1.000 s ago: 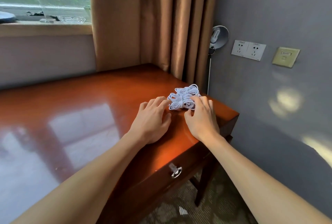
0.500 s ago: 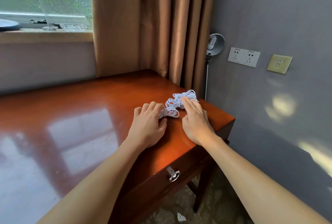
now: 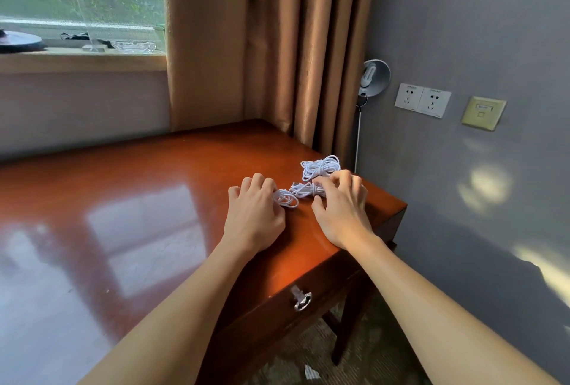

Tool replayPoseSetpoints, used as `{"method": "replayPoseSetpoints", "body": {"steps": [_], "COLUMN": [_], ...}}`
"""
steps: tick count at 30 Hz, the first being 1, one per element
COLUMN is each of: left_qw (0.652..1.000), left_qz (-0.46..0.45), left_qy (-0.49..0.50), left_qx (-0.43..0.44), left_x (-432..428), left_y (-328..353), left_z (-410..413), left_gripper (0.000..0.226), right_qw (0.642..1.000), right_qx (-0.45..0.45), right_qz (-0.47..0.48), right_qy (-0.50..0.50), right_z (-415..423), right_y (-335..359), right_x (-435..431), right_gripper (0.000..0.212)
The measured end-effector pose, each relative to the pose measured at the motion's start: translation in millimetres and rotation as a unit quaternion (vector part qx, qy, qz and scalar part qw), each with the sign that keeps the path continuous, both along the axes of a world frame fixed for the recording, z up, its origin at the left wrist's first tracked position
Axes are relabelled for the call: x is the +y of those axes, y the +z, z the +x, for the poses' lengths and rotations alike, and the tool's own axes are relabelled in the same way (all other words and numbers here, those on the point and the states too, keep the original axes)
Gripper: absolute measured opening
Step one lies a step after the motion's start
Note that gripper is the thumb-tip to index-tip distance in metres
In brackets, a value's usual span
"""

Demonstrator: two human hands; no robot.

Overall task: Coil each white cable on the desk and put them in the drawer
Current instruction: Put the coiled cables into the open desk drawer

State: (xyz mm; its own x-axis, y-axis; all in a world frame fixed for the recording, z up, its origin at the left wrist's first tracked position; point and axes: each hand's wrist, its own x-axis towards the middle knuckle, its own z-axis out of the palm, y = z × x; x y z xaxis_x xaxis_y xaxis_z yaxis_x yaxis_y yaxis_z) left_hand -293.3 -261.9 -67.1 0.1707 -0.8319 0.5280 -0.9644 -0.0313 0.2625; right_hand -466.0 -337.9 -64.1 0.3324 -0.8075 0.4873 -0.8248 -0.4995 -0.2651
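Left fingers hide part of the nearest cable.

The left hand grips the small cable coil on the desk while the right hand pinches the middle cable bundle of 3.

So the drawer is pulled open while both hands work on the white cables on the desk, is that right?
Not quite: the head view shows the drawer closed. The left hand and right hand do work on the white cables on the desk.
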Motion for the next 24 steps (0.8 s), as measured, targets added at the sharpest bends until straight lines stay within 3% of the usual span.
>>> {"method": "replayPoseSetpoints", "body": {"steps": [8,13,18,24], "left_qw": [0.999,0.999,0.999,0.999], "left_qz": [0.026,0.025,0.020,0.023], "left_qy": [-0.008,-0.004,-0.024,-0.029], "left_qx": [0.031,0.029,0.029,0.030], "left_x": [5.2,11.0,28.9,67.1], "left_y": [1.1,1.2,0.0,1.9], "left_z": [-1.2,-0.4,-0.3,-0.9], "left_gripper": [0.023,0.023,0.020,0.023], "right_qw": [1.000,0.999,0.997,0.999], "right_qx": [-0.006,0.013,-0.034,-0.013], "right_qz": [-0.006,-0.033,-0.037,-0.031], "right_qy": [0.024,-0.012,-0.050,-0.004], "right_z": [0.3,-1.8,-5.8,-15.7], "right_y": [2.2,-0.7,-5.7,-2.9], "right_x": [0.2,5.8,17.1,48.4], "right_gripper": [0.024,0.036,0.031,0.030]}}
